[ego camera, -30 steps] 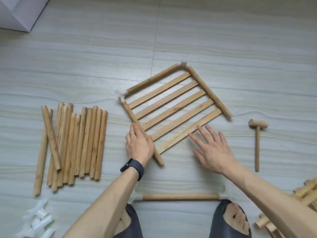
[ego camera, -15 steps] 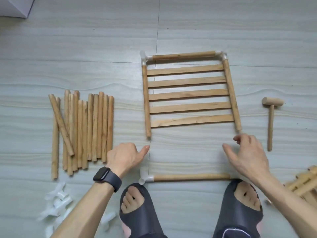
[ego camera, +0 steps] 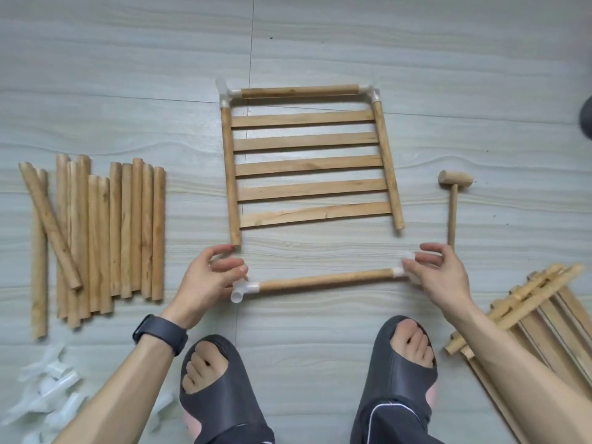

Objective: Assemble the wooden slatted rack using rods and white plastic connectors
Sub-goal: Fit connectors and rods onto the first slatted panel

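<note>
Two hands: left fingers (ego camera: 231, 266) pinch left connector (ego camera: 244, 289) of rod (ego camera: 326, 278), right fingers (ego camera: 422, 259) pinch right connector (ego camera: 398, 272); pale wood-grain floor tiles (ego camera: 128, 75)

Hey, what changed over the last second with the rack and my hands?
The rack was turned square, then let go. Left hand and right hand now pinch the white connectors on the loose rod, bringing it toward the rack's open ends. Rod pile and mallet stayed put.

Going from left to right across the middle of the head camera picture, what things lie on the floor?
Loose rods → slatted frame → wooden mallet → stacked slats.
</note>
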